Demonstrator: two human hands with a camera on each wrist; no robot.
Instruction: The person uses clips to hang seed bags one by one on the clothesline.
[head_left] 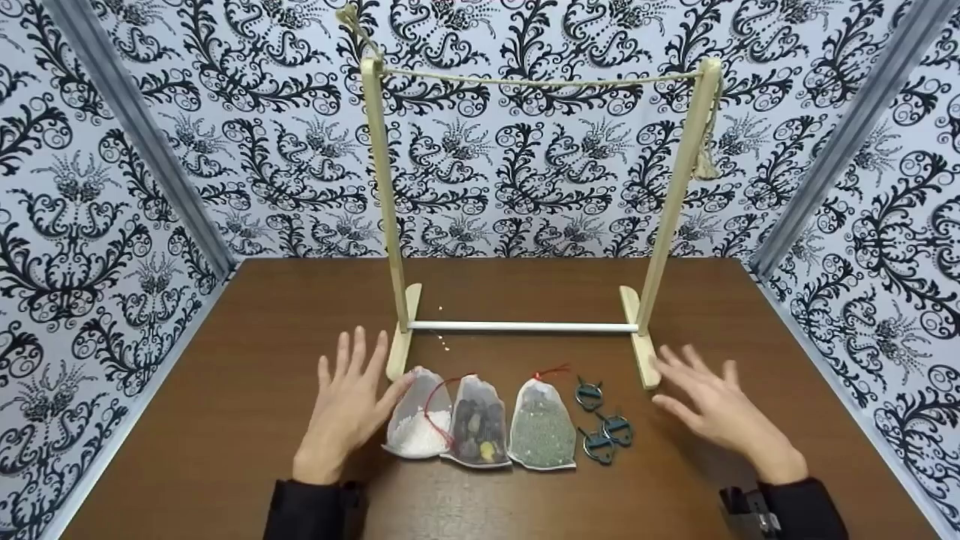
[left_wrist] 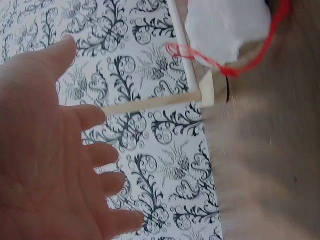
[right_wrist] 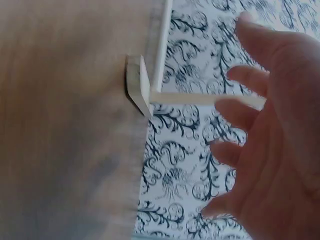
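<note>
My left hand (head_left: 345,409) is spread with its fingers extended, its thumb overlapping a mesh bag of white grains (head_left: 420,431) in the head view. Beside that bag lie a mesh bag of dark stones (head_left: 478,424) and a mesh bag of greenish bits (head_left: 542,431), with red drawstrings. To their right are several dark clips with metal rings (head_left: 617,430). My right hand (head_left: 724,412) also has its fingers spread and holds nothing, near the right foot (head_left: 641,360) of a wooden stand. In the left wrist view, a white bag (left_wrist: 225,30) with red string shows above the tabletop.
The stand has two upright posts (head_left: 677,187), a white rod (head_left: 525,326) low between them and a rope (head_left: 525,81) strung across the top. Patterned panels (head_left: 465,165) enclose the brown table (head_left: 300,300). A few pale crumbs (head_left: 442,343) lie near the rod.
</note>
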